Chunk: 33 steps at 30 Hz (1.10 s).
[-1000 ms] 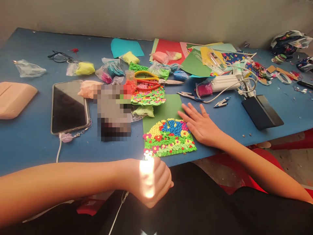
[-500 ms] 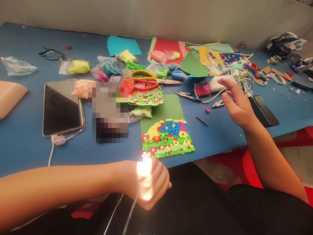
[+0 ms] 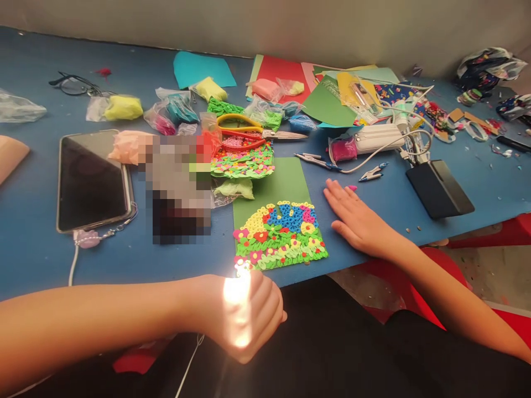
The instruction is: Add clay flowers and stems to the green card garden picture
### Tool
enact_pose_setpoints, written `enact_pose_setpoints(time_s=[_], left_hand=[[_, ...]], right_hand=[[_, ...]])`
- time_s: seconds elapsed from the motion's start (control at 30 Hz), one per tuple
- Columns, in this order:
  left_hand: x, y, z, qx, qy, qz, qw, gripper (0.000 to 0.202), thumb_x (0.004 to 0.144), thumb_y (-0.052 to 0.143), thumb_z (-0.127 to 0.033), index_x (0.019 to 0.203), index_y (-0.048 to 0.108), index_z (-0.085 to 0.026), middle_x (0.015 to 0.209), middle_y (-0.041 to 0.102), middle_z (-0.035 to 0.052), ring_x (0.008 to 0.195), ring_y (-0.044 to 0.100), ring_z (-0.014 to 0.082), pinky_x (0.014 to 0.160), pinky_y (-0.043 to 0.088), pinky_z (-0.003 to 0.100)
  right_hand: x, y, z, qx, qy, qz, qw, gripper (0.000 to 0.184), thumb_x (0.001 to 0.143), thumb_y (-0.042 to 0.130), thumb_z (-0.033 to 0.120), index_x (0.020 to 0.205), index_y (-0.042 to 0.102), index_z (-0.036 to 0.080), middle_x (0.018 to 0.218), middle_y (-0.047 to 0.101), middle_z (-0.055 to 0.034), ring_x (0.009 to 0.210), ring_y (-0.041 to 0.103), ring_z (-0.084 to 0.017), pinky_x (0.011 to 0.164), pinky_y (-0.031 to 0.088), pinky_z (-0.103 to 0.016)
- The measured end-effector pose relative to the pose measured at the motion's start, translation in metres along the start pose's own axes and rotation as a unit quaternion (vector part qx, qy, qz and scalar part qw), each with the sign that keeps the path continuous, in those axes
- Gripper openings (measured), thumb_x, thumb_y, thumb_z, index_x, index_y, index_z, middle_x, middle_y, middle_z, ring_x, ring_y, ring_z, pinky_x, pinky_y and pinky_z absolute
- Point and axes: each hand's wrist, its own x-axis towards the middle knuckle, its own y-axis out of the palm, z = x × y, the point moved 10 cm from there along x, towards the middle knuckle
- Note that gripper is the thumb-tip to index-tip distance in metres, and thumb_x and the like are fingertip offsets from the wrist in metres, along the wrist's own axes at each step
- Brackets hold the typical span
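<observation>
A: The right hand (image 3: 357, 221) lies flat and open on the blue table (image 3: 33, 260), palm down, fingers spread a little, grasping nothing. It rests just right of the clay picture (image 3: 280, 235), near its edge but I cannot tell whether it touches it.

B: And the left hand (image 3: 244, 315)?

A: It is curled into a loose fist at the table's near edge, just below the clay picture's lower left corner. A bright patch of light falls across its back. Whether anything sits inside the fist, I cannot tell.

B: Where is the clay picture itself?

A: It lies flat at the near edge of the table, on the lower part of a green card sheet (image 3: 282, 179). Yellow, blue, red and green clay pieces cover it.

B: What lies around it?

A: Behind the green card sheet is a second clay piece (image 3: 243, 161), with yellow-handled scissors (image 3: 253, 130) just beyond that. Left of the clay picture is a blurred patch, then a phone (image 3: 91, 179) lying face up with a cable running off the table edge. A tiny pink clay bit (image 3: 352, 188) sits by the right hand's fingertips. Farther right of the clay picture are a white power bank (image 3: 379, 138) and a black case (image 3: 440, 189). Bags of coloured clay (image 3: 122, 106) and paper sheets (image 3: 286, 72) are strewn well behind it.
</observation>
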Motion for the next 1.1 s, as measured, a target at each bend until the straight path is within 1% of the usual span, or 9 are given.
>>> enact_pose_setpoints(time_s=[0.23,0.33,0.43,0.5,0.57,0.7,0.8,0.93,1.1], left_hand=[[0.000,0.002,0.004,0.006,-0.009,0.006,1.000,0.021,0.082,0.069,-0.021,0.063,0.066,-0.012,0.055,0.054,0.0028,0.042,0.044,0.0125,0.039,0.025,0.029],[0.001,-0.001,0.004,0.008,-0.004,0.003,1.000,0.021,0.082,0.069,-0.021,0.063,0.065,-0.013,0.056,0.054,0.0028,0.043,0.044,0.0120,0.039,0.025,0.028],[0.001,-0.002,0.006,0.016,-0.010,0.004,1.000,0.022,0.081,0.070,-0.021,0.061,0.063,-0.014,0.056,0.055,0.0027,0.043,0.043,0.0117,0.040,0.024,0.029],[0.000,-0.002,0.006,0.020,-0.011,0.004,1.000,0.022,0.081,0.070,-0.021,0.061,0.063,-0.015,0.056,0.054,0.0023,0.043,0.043,0.0117,0.040,0.023,0.029],[0.000,-0.001,0.005,0.020,-0.009,0.007,1.000,0.021,0.081,0.070,-0.021,0.062,0.063,-0.015,0.056,0.054,0.0023,0.043,0.043,0.0121,0.040,0.023,0.029],[-0.001,0.000,0.008,0.023,-0.021,0.008,0.999,0.021,0.081,0.070,-0.021,0.063,0.063,-0.014,0.056,0.054,0.0028,0.044,0.045,0.0131,0.039,0.024,0.029],[-0.001,-0.004,0.013,0.038,-0.038,-0.005,0.999,0.023,0.082,0.069,-0.021,0.062,0.063,-0.013,0.055,0.053,0.0021,0.042,0.043,0.0126,0.040,0.022,0.029],[-0.002,-0.005,0.028,0.047,-0.087,-0.004,0.995,0.026,0.085,0.064,-0.021,0.060,0.059,-0.013,0.053,0.051,0.0010,0.041,0.041,0.0122,0.040,0.021,0.029],[-0.008,-0.002,0.059,0.061,-0.170,0.037,0.983,0.030,0.086,0.060,-0.021,0.058,0.051,-0.017,0.050,0.043,-0.0036,0.041,0.040,0.0122,0.039,0.024,0.030]], right_hand=[[-0.002,-0.015,-0.014,0.057,0.041,-0.008,0.997,0.060,0.101,0.027,0.036,0.155,0.003,0.024,0.161,0.012,-0.0092,0.148,0.012,-0.025,0.119,0.024,-0.052],[-0.006,-0.059,-0.023,0.083,0.064,-0.136,0.985,0.050,0.100,0.032,0.032,0.149,0.031,0.023,0.153,0.038,-0.0103,0.143,0.033,-0.024,0.115,0.035,-0.046],[-0.016,-0.092,-0.036,0.033,0.139,-0.236,0.961,0.027,0.095,0.044,0.033,0.110,0.064,0.022,0.111,0.067,-0.0110,0.107,0.063,-0.025,0.091,0.053,-0.041],[-0.012,-0.084,-0.036,-0.005,0.152,-0.185,0.971,0.021,0.092,0.050,0.037,0.087,0.064,0.023,0.086,0.067,-0.0073,0.081,0.066,-0.022,0.070,0.054,-0.035],[-0.006,-0.065,-0.032,-0.047,0.147,-0.100,0.983,0.023,0.091,0.050,0.041,0.082,0.060,0.022,0.079,0.065,-0.0062,0.070,0.063,-0.020,0.056,0.048,-0.031],[0.002,-0.044,-0.026,-0.100,0.126,-0.018,0.987,0.024,0.093,0.040,0.035,0.083,0.056,0.020,0.075,0.063,-0.0067,0.060,0.058,-0.019,0.047,0.036,-0.029],[0.010,-0.052,-0.017,-0.084,0.105,-0.016,0.991,0.025,0.092,0.039,0.033,0.074,0.051,0.021,0.067,0.059,-0.0043,0.053,0.053,-0.017,0.046,0.033,-0.028],[0.034,-0.077,0.004,0.035,0.094,-0.061,0.993,0.023,0.090,0.047,0.034,0.074,0.055,0.021,0.064,0.060,-0.0012,0.053,0.052,-0.014,0.050,0.037,-0.026],[0.080,-0.053,0.027,0.294,0.120,0.004,0.948,0.026,0.087,0.052,0.037,0.068,0.058,0.019,0.055,0.054,0.0026,0.049,0.046,-0.009,0.046,0.035,-0.022]])
